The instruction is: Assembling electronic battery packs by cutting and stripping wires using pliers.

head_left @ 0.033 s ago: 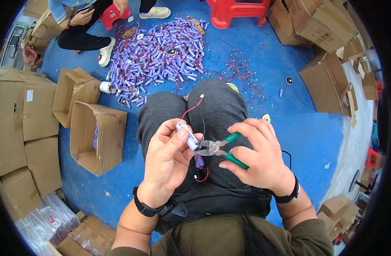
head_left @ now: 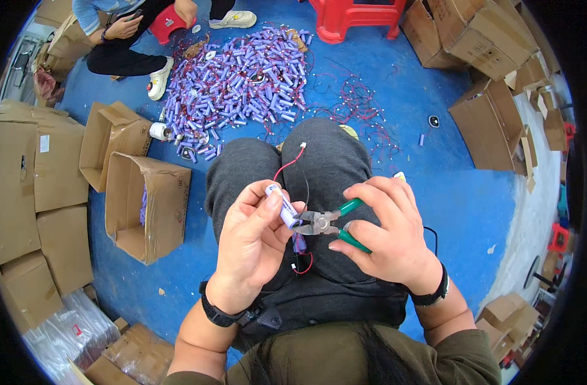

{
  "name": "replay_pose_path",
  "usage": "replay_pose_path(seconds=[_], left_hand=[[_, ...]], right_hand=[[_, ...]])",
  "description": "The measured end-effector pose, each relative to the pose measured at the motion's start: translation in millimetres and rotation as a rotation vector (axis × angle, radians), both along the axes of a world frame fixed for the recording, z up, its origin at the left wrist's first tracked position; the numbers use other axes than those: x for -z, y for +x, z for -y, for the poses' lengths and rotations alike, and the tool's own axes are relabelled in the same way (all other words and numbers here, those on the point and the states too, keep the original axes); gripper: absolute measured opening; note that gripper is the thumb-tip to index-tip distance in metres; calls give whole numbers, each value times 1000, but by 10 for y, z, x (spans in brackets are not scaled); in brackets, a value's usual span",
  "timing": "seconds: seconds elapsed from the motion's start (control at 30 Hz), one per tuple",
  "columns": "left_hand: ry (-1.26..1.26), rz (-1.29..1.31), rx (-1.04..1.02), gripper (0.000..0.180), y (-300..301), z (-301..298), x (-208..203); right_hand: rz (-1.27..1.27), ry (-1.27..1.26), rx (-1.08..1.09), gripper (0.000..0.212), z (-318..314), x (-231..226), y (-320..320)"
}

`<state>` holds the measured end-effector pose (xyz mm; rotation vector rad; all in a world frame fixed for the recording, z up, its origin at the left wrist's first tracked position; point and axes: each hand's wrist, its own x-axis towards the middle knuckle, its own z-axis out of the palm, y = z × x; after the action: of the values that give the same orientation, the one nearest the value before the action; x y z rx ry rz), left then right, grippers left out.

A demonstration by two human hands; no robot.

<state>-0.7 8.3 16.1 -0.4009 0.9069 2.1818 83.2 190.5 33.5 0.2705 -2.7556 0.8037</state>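
My left hand (head_left: 258, 224) pinches a purple cylindrical battery (head_left: 284, 208) between thumb and fingers above my lap. A red wire (head_left: 287, 165) rises from its upper part to a small white connector (head_left: 303, 145); a thin black wire (head_left: 307, 186) runs down to its lower end. My right hand (head_left: 389, 224) is closed round the green-handled cutting pliers (head_left: 321, 222). Their jaws point left, at the battery's lower end by the black wire; whether they grip it I cannot tell. Below the jaws lies another purple battery (head_left: 299, 243) with a short red wire (head_left: 311, 262), partly hidden.
A large heap of purple batteries (head_left: 235, 90) covers the blue floor ahead, with loose wires (head_left: 354, 96) to its right. Open cardboard boxes (head_left: 165, 212) stand at left and right. Beyond the heap are a red stool (head_left: 354, 19) and a seated person's hand (head_left: 123, 27).
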Motion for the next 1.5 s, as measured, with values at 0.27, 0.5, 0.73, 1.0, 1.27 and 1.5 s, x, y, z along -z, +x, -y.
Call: replay_pose_path(seconds=[0.27,0.5,0.73,1.0,1.27,1.5], left_hand=[[37,23,63,17,101,9,-130],[-892,-1409,286,25,21,-31,3],[-1057,-1209,612,15,-217,-57,-143],[-780,-658,73,23,-126,521,207],[-1749,-437,-140,41,-1465,3406,847],[-1147,-1067,183,13,-481,1052,260]], right_hand=[[-279,157,27,21,-92,153,-67],[-92,112,84,17,-102,182,-96],[-210,403,246,10,24,329,-117],[-251,396,554,25,-497,164,-378],[559,622,538,22,-1398,920,19],[567,425,531,22,-1054,935,193]])
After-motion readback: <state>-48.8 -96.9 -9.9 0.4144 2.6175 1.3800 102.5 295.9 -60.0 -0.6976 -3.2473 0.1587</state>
